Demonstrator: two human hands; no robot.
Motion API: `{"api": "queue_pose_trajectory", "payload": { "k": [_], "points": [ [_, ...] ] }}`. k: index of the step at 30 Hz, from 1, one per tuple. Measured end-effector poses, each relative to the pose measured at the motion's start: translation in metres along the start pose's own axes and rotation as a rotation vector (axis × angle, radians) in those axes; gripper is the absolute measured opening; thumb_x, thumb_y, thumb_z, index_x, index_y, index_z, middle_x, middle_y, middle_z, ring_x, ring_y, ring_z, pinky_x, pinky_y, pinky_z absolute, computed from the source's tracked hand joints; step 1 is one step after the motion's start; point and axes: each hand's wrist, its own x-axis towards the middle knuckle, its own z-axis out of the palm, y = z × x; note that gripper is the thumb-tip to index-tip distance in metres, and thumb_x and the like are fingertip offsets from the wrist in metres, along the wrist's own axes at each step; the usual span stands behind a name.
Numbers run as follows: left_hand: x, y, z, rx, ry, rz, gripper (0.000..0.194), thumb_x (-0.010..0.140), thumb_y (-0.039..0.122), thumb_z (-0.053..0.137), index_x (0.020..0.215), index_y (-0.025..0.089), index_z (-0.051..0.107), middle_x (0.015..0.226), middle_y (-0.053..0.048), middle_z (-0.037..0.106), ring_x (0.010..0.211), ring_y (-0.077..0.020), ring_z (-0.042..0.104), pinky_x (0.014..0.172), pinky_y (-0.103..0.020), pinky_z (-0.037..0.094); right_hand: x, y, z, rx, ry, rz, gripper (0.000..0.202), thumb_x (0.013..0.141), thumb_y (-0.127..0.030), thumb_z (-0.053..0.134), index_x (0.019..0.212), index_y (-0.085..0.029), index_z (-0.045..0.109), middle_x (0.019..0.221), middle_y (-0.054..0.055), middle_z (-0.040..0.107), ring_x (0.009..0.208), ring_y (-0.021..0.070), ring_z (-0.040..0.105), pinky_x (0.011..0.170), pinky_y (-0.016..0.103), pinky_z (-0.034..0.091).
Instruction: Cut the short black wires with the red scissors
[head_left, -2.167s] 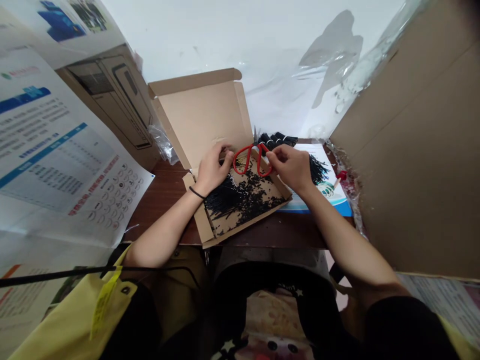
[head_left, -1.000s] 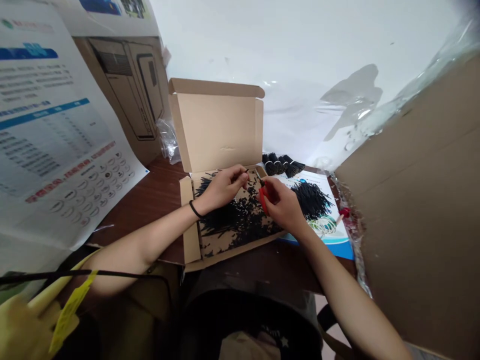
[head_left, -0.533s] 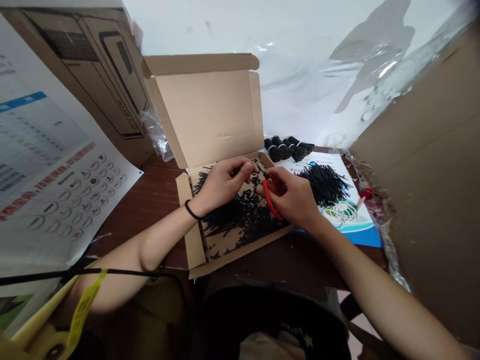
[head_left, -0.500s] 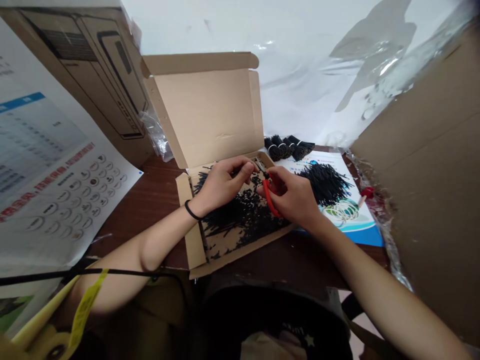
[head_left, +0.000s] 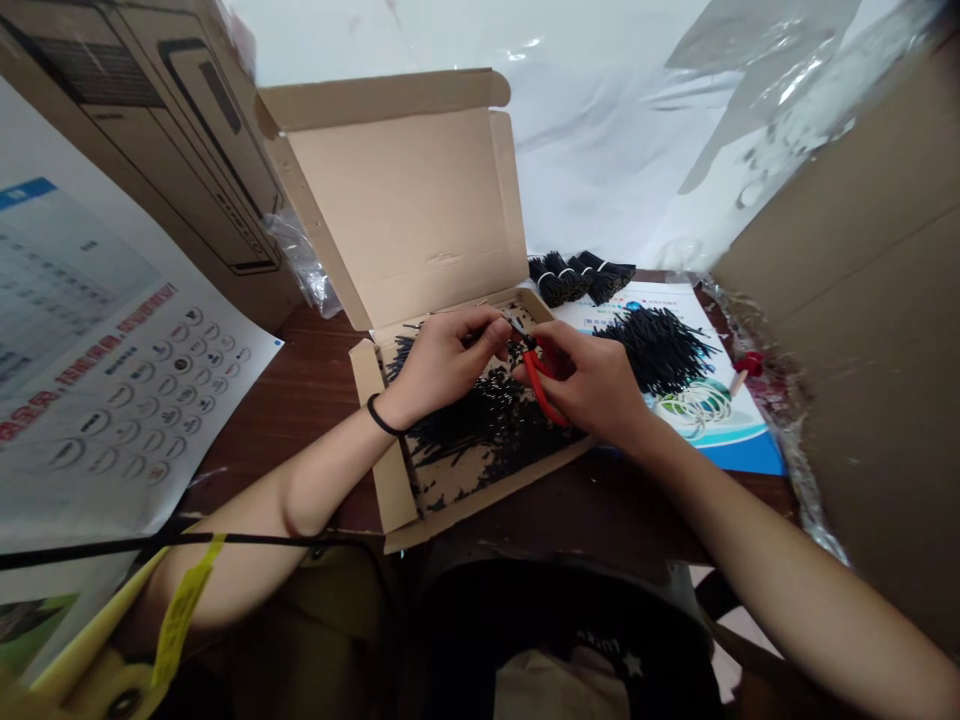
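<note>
My right hand (head_left: 592, 375) grips red-handled cutters (head_left: 541, 388); their metal jaws point up and left toward my left fingertips. Above the open cardboard box (head_left: 397, 490), my left hand (head_left: 446, 365) is closed in a pinch on a thin black strip (head_left: 474, 339), mostly covered by the fingers. The jaws meet or nearly meet the strip; which one I cannot tell. Inside the box, long black strips (head_left: 454, 425) lie under my left hand, with many short black bits (head_left: 517, 440) scattered to their right.
Tied black bundles (head_left: 577, 278) lie behind the box. To the right, a loose pile of black strips (head_left: 656, 350) and pale rubber bands (head_left: 696, 405) rest on a printed sheet (head_left: 742, 440). Large cartons (head_left: 862, 330) and a hanging paper (head_left: 150, 400) flank the brown table (head_left: 300, 370).
The view has shifted slightly. Both hands keep nearly the same pose over the box, with the cutters' tips still by my left fingertips.
</note>
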Motion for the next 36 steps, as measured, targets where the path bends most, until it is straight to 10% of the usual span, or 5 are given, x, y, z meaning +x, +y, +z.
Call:
{"api": "queue_pose_trajectory", "payload": {
  "k": [36],
  "points": [
    [-0.003,-0.006,0.003,-0.049,-0.109,0.014,0.036,0.091,0.043,0.046,0.079,0.015,0.065,0.063,-0.001,0.061,0.058,-0.0106,0.052,0.058,-0.024,0.04,-0.001,0.008,-0.008,-0.122,-0.056,-0.027,0.024,0.082,-0.042,0.057,0.082,-0.02,0.065,0.061,-0.001,0.056,0.054,0.0105,0.041,0.055,0.025,0.028]
  ]
}}
